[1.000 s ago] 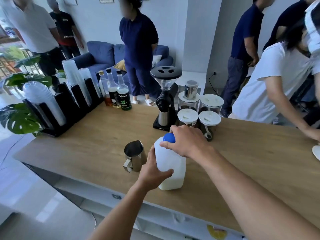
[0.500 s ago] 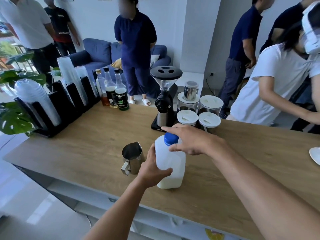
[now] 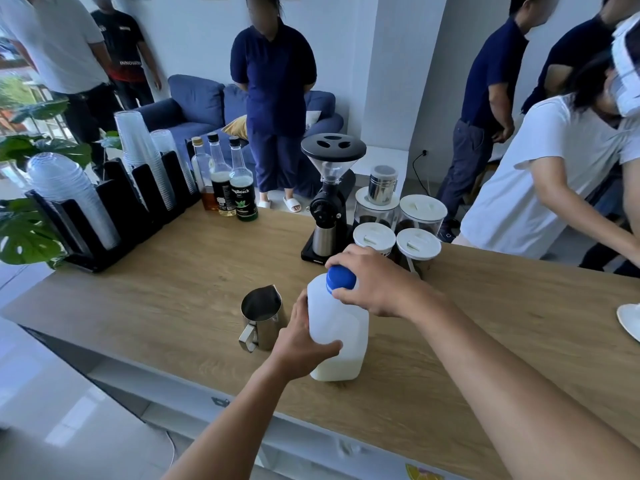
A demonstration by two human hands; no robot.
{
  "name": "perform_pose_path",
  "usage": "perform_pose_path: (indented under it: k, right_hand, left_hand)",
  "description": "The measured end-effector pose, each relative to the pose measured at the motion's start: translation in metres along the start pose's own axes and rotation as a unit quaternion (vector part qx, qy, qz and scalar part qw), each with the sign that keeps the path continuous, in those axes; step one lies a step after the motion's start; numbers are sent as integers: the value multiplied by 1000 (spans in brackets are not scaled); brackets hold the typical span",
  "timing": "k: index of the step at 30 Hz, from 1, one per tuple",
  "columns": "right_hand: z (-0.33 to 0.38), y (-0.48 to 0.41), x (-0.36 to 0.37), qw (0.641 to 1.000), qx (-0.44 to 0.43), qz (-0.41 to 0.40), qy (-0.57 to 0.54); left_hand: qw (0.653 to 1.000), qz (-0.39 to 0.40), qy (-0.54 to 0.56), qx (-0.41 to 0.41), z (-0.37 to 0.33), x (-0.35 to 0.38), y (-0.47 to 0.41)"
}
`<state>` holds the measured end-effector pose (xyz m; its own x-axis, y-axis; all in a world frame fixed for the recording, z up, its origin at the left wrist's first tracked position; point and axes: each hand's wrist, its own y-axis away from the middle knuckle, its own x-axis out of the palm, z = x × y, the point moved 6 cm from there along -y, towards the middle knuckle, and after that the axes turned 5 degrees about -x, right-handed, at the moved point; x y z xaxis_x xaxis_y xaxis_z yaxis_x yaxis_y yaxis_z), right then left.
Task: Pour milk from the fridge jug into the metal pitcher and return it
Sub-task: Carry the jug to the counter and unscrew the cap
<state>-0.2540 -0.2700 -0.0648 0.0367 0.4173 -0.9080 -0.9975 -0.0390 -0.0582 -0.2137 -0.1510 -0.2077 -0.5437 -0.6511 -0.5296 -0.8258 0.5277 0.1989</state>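
A translucent white plastic milk jug (image 3: 341, 327) stands upright on the wooden counter (image 3: 180, 282), with a low band of milk at its bottom. My left hand (image 3: 299, 344) wraps around the jug's lower left side. My right hand (image 3: 374, 285) comes from the right and its fingers pinch the blue cap (image 3: 341, 277) on top of the jug. Just left of the jug stands the metal pitcher (image 3: 261, 317), handle toward me, spout pointing away; some pale liquid shows inside it.
Behind the jug are a black coffee grinder (image 3: 329, 199) and several white-lidded jars (image 3: 398, 223). Syrup bottles (image 3: 228, 181) and a black cup rack (image 3: 114, 202) line the back left. A white plate (image 3: 630, 320) sits at the right edge. Several people stand around the counter.
My right hand has shifted from covering the cap to gripping it from the right side, so the blue cap now shows. The jug, pitcher and left hand stay where they were.
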Motion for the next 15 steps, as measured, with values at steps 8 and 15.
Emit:
perform_pose_path:
  k: [8, 15]
  right_hand:
    - [-86, 56, 30, 921, 146, -266, -243]
    - [-136, 144, 177, 905, 314, -105, -267]
  left_hand:
    - [1000, -8, 2, 6, 1, -1, -2]
    - [1000, -23, -5, 13, 10, -1, -9]
